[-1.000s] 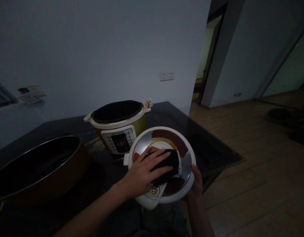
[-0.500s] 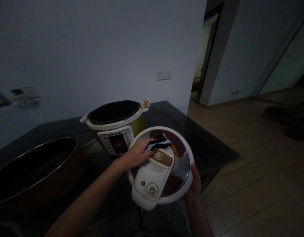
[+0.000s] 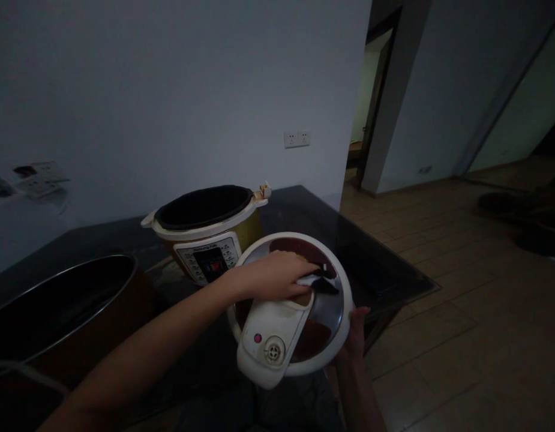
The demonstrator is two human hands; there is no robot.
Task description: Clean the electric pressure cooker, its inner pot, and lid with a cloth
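A round white and silver cooker lid (image 3: 331, 312) with brown patches and a white handle block is tilted toward me in front of the table. My right hand (image 3: 354, 336) grips its lower right rim from beneath. My left hand (image 3: 277, 277) lies on top of the lid, fingers closed over a dark cloth (image 3: 320, 281) with a white edge, pressed against the lid's upper middle. Behind the lid stands the open electric pressure cooker (image 3: 205, 231), yellow-bodied with a control panel and a dark inner pot.
A large dark pan (image 3: 56, 312) sits at the left on the black glass table (image 3: 376, 270). The table's right edge borders a wooden floor (image 3: 461, 312). A wall with sockets (image 3: 296, 139) stands behind, a doorway (image 3: 371, 96) to the right.
My left hand has slid the cloth from the lid's lower middle up to its top, then rightward across it. The handle block became uncovered. My right hand kept hold of the rim.
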